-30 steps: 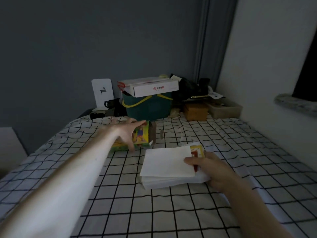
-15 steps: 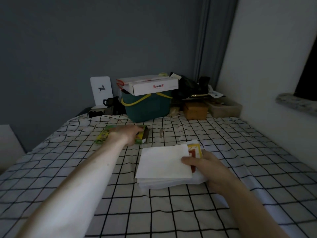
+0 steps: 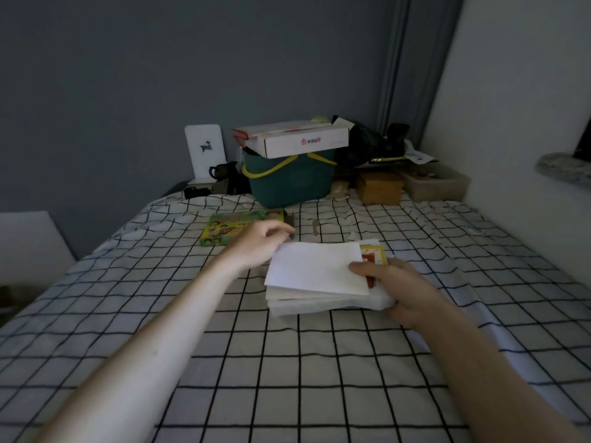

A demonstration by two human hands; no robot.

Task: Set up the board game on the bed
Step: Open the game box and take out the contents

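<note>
At the centre of the frame a stack of white folded boards (image 3: 316, 279) lies on the checked bed (image 3: 287, 362), a yellow and red card (image 3: 372, 255) showing at its upper right edge. The right hand (image 3: 403, 294) holds the stack's right side, thumb on top, fingers underneath. The left hand (image 3: 259, 244) sits at the stack's upper left corner, fingers loosely curled; whether it pinches anything I cannot tell. Just beyond it lies the green game box (image 3: 236, 230). A teal bin (image 3: 289, 183) stands further up
</note>
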